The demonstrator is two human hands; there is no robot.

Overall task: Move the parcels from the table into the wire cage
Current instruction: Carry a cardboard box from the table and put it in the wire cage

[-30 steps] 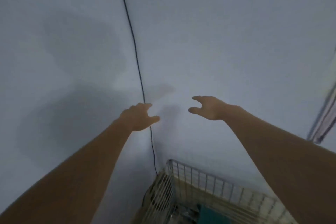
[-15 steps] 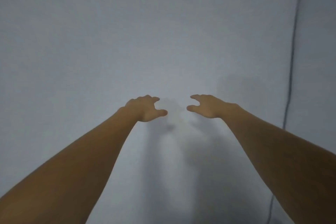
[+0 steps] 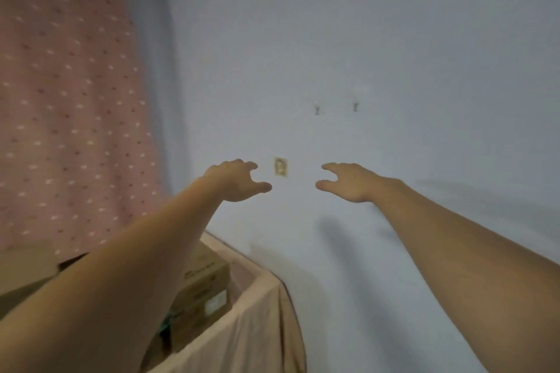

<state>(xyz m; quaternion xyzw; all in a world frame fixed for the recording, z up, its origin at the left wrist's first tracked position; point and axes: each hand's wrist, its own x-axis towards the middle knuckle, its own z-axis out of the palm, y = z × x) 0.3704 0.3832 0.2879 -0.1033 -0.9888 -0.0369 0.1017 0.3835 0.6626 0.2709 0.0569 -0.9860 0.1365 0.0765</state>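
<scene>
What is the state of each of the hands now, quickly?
Left hand: open, holding nothing.
Right hand: open, holding nothing.

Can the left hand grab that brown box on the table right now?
Probably yes. The left hand is open and empty, up in the air above the cardboard box on the cloth-covered table. Nothing lies between them, so it would only need to come down.

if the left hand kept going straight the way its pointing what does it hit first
Probably the bare blue wall, near the small wall plate. Nothing shows between the open left hand and it, though depth is unclear.
</scene>
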